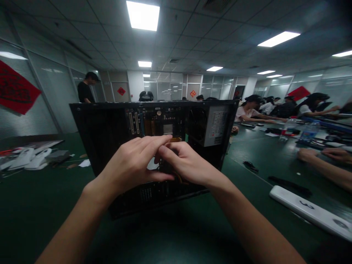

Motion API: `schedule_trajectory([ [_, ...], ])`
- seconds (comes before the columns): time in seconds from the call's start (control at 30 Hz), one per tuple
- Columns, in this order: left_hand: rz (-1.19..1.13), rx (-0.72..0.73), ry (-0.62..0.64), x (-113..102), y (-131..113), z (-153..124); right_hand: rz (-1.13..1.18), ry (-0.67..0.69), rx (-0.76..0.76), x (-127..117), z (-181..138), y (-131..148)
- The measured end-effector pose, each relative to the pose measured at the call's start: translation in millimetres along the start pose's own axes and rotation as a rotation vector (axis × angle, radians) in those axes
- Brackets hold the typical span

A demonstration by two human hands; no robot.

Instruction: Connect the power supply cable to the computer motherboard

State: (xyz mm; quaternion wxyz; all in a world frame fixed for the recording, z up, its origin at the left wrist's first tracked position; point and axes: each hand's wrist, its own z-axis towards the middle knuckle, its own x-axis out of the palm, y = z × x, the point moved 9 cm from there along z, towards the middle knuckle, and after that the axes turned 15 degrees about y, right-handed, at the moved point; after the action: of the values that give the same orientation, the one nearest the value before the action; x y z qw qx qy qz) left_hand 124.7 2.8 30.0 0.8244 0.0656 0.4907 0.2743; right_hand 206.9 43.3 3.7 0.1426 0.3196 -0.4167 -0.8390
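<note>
An open black computer case (96,132) lies on its side on the green table (33,205), its inside facing me, with a motherboard and a grey power supply (217,126) at the upper right. My left hand (132,165) and my right hand (187,161) meet in front of the case's middle. Their fingers are curled and pressed together over something small inside the case. A bit of orange-yellow cable (180,179) shows beneath the hands. What the fingers grip is hidden.
A white power strip (310,211) lies at the right, with black parts (288,185) beside it. Another person's hands (324,156) rest at the right edge. Several people sit at the far right table. White items (30,159) lie at the left. One person stands at the back left.
</note>
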Motion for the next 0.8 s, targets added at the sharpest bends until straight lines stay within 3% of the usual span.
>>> schedule_trajectory([
  [0.33, -0.274, -0.001, 0.023, 17, 13, 1, 0.129, -0.048, 0.013, 1, 5, -18],
  [0.53, -0.294, -0.027, 0.031, 23, 21, -1, 0.105, -0.057, -0.021, -2, 5, -11],
  [0.7, -0.314, -0.096, 0.064, 17, 31, -3, -0.106, -0.113, -0.013, -28, -4, -7],
  [0.8, -0.406, -0.12, 0.165, 23, 35, -2, -0.052, -0.08, 0.027, -41, -9, -13],
])
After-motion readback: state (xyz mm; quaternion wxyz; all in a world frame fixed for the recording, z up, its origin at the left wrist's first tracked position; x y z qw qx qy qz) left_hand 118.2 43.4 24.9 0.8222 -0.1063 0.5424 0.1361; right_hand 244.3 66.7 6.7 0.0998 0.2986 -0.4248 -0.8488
